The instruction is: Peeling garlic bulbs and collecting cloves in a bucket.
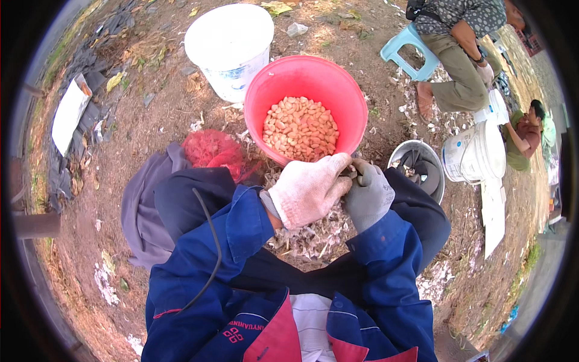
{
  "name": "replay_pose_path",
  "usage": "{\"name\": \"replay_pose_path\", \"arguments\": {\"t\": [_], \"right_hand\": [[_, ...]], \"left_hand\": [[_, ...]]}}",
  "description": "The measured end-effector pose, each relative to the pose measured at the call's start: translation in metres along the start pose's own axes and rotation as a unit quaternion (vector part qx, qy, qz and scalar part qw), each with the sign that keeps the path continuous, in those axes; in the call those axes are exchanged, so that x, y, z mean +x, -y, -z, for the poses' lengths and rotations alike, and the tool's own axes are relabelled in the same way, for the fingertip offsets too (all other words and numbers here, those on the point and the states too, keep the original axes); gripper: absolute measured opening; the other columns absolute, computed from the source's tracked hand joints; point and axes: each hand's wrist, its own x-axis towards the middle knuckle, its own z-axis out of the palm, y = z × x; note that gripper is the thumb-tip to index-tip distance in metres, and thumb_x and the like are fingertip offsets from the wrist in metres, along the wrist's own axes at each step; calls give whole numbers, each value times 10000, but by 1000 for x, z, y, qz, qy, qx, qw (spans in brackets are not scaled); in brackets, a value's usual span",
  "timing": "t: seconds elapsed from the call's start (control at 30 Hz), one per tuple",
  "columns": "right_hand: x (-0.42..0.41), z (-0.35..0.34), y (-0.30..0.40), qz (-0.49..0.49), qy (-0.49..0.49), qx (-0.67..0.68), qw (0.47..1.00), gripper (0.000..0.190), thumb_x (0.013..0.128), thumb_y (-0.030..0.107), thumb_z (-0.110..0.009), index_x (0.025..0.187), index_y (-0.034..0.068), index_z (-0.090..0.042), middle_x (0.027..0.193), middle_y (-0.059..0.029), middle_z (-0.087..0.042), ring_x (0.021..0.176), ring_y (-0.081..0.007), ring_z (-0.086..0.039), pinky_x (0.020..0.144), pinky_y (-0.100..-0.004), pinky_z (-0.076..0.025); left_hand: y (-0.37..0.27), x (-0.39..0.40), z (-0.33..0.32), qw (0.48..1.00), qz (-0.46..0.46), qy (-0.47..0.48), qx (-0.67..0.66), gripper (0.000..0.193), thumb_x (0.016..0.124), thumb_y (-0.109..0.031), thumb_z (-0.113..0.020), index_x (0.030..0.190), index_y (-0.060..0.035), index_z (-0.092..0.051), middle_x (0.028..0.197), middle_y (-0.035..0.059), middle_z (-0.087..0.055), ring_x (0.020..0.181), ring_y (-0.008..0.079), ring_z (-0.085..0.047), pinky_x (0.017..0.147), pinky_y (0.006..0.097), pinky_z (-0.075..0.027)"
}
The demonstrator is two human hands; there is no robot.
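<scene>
My left hand [312,190], in a pale knitted work glove, and my right hand [370,192], in a grey coated glove, meet at the near rim of a red plastic bucket [305,65]. Their fingertips pinch something small and dark; what it is and which hand bears it cannot be told. Inside the bucket lies a heap of shelled, peeled-looking cloves or nuts [301,126], tan to orange. Papery husks [316,235] cover the ground beneath my hands, between my legs.
A white bucket [233,72] stands behind the red one. Red mesh netting [212,149] and a grey cloth [144,212] lie at left. At right are a metal basin [418,154], a white pail [475,151], and a person [461,59] by a light-blue stool [409,50]; another person [524,135] sits beyond.
</scene>
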Motion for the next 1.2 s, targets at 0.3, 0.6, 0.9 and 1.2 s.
{"name": "replay_pose_path", "arguments": {"t": [0.3, 0.6, 0.9, 1.2], "right_hand": [[-1, 0, 5, -12, -2, -10, 1000, 259, 865, 49, -682, 1117, 93, -720, 943, -126, -727, 908, -360, -713, 757, -465, -555], [-2, -3, 3, -13, 5, -10, 1000, 216, 886, 42, -662, 1089, 78, -724, 940, -134, -724, 924, -368, -711, 761, -460, -556], [0, 2, 6, 0, 8, 0, 1000, 195, 921, 65, -671, 1102, 96, -736, 966, -136, -733, 910, -364, -712, 767, -461, -561], [-7, -1, 3, -79, 10, 122, 989, 171, 950, 177, -710, 1102, 134, -775, 1027, -87, -754, 988, -300, -726, 853, -399, -571]], "left_hand": [[5, 0, -8, 999, -34, -11, 36, 303, 980, -95, -648, 1276, -35, -622, 1048, 167, -717, 998, 367, -718, 857, 411, -574], [7, -3, -13, 996, -63, -48, 52, 358, 982, -73, -653, 1335, -24, -635, 1086, 208, -727, 1000, 372, -730, 868, 410, -582], [29, 2, -27, 983, -79, -129, -101, 281, 1017, -106, -648, 1274, 6, -663, 961, 173, -725, 885, 311, -744, 783, 387, -581], [5, 7, -1, 900, 223, -26, -373, 378, 1056, -246, -587, 1336, -3, -661, 866, 59, -672, 645, 111, -645, 569, 240, -478]]}}
